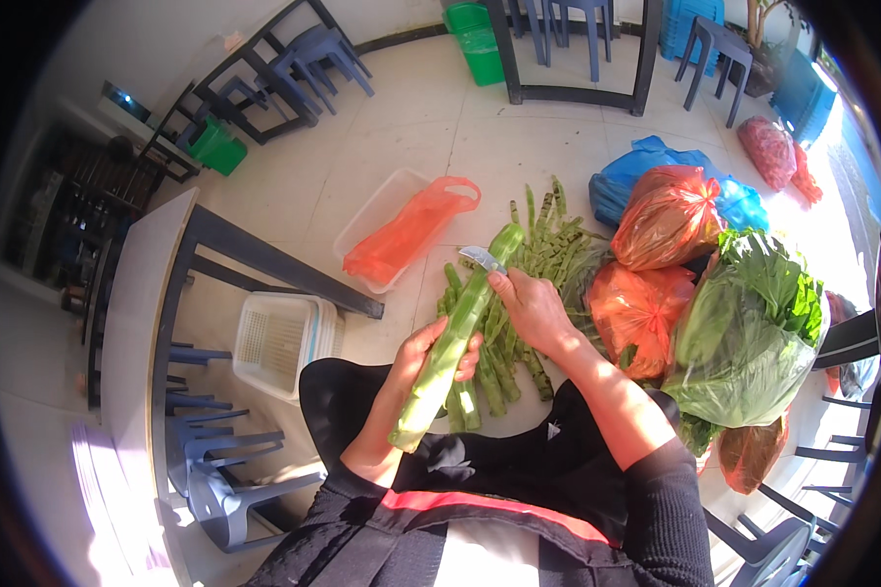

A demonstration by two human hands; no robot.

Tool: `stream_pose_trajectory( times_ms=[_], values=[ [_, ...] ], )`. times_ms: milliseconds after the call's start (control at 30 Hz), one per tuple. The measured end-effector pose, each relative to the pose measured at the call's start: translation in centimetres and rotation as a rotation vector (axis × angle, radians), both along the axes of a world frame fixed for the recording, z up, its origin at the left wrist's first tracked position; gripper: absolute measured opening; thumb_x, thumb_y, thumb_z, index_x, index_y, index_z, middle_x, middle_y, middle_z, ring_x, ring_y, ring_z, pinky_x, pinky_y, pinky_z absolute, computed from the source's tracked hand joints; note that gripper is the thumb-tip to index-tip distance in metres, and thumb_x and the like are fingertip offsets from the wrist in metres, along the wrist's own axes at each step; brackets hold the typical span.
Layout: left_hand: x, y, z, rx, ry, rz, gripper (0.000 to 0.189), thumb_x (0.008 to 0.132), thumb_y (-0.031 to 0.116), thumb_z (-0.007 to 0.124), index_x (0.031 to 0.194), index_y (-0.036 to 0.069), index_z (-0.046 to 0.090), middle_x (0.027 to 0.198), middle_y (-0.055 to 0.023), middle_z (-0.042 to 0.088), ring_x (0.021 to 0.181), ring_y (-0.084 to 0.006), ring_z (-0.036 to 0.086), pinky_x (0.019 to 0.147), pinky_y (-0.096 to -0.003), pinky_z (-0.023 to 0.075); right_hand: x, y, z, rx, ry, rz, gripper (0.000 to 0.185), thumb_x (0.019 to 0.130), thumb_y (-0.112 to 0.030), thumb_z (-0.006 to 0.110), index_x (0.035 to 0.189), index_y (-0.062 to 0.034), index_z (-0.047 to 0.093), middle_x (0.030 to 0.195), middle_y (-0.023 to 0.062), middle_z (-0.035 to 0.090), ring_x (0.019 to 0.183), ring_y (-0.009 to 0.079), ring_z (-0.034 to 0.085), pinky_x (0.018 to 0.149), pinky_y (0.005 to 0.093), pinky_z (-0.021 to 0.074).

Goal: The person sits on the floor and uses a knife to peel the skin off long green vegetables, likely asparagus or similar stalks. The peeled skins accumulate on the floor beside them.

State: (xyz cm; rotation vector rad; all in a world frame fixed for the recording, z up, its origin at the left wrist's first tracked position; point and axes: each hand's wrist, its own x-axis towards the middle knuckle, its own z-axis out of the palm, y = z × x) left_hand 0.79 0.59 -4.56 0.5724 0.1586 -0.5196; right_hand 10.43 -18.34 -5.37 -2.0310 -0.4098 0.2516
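A thick, pale green stem, likely celtuce, [451,341] slants across my lap with my left hand [433,352] wrapped around its lower half. In my right hand [532,308] is a small peeler or knife with a metal blade [482,258], which lies against the upper part of the stem. Beneath and beyond my hands, a heap of green peelings [550,253] spreads over the floor. Several more green stems [495,378] lie just in front of my knees, partly hidden by the held stem and my right hand.
A translucent tray [360,220] holding an orange plastic bag [404,235] lies ahead to the left. White baskets [275,337] stand by the table [169,293] at left. Orange bags [639,312], a blue bag [609,194] and a clear bag of leafy greens [741,367] crowd the right.
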Motion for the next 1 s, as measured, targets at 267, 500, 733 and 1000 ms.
stream_pose_trajectory(
  times_ms=[267, 500, 733, 1000],
  values=[
    [1.2, 0.5, -1.1, 0.039, -0.003, 0.057, 0.041, 0.103, 0.035, 0.040, 0.117, -0.002, 0.053, 0.097, -0.0120, 0.057, 0.075, -0.0199, 0.055, 0.064, -0.0325, 0.0452, -2.9, 1.1, 1.3, 0.077, 0.033, 0.149, 0.042, 0.099, -0.041, 0.051, 0.091, -0.0017, 0.063, 0.077, 0.0191, 0.067, 0.082, 0.0416, 0.065, 0.075, 0.0488, 0.0501],
    [-0.1, -0.3, 0.0, 0.045, -0.028, -0.007, 0.044, 0.103, 0.039, 0.040, 0.122, 0.001, 0.049, 0.097, -0.0114, 0.054, 0.072, -0.0175, 0.051, 0.059, -0.0294, 0.0433, 1.2, -1.9, 0.7, 0.059, 0.052, -0.158, 0.053, 0.100, -0.048, 0.048, 0.083, 0.0014, 0.055, 0.070, 0.0252, 0.059, 0.071, 0.0479, 0.057, 0.063, 0.0524, 0.0430],
    [-1.0, -0.7, 1.3, -0.024, 0.008, -0.093, 0.045, 0.101, 0.042, 0.044, 0.120, 0.002, 0.053, 0.094, -0.0076, 0.055, 0.072, -0.0138, 0.049, 0.060, -0.0268, 0.0404, 3.6, -3.7, 0.0, -0.047, -0.164, -0.276, 0.051, 0.101, -0.047, 0.045, 0.083, -0.0001, 0.054, 0.069, 0.0258, 0.058, 0.070, 0.0486, 0.056, 0.063, 0.0545, 0.0427],
    [-0.6, -1.8, 1.7, 0.100, 0.064, 0.059, 0.049, 0.102, 0.043, 0.042, 0.128, 0.001, 0.046, 0.094, -0.0092, 0.053, 0.068, -0.0141, 0.047, 0.058, -0.0263, 0.0414, 0.7, -1.3, 1.4, -0.023, -0.131, 0.003, 0.045, 0.100, -0.043, 0.050, 0.085, -0.0017, 0.057, 0.066, 0.0234, 0.060, 0.069, 0.0478, 0.059, 0.062, 0.0532, 0.0462]
  ],
)
